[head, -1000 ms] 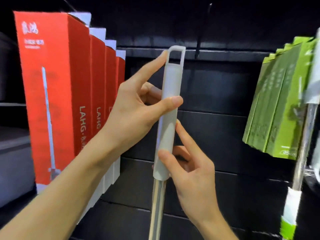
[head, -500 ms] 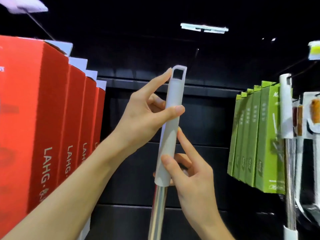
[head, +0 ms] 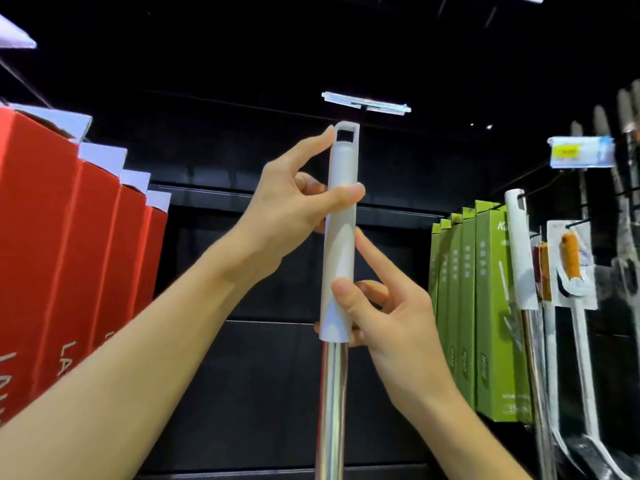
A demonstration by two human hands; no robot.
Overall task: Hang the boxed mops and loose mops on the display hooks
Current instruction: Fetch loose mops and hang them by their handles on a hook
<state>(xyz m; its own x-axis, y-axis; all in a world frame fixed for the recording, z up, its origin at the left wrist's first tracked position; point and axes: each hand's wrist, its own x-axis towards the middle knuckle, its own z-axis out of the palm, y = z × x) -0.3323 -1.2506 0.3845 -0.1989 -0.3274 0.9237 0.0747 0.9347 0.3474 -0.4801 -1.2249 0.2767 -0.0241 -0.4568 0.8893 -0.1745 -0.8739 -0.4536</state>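
The loose mop (head: 337,237) runs out of the bottom edge at 6 o'clock, so its head cannot be seen. The left hand's (head: 294,206) middle, ring and little fingers lie behind the grey grip, and the right hand's (head: 384,313) fingers are partly hidden behind the grip's lower end. The red boxed mops (head: 69,258) at 9 o'clock are cut by the left edge, their lettering only partly readable. Print on the green boxed mops (head: 485,306) at 3 o'clock is too small to read. The price tag (head: 581,155) at 2 o'clock is blurred. Hanging goods at the far right edge are smeared and cut off; what they are cannot be told. The display hook above the mop is lost in the dark.
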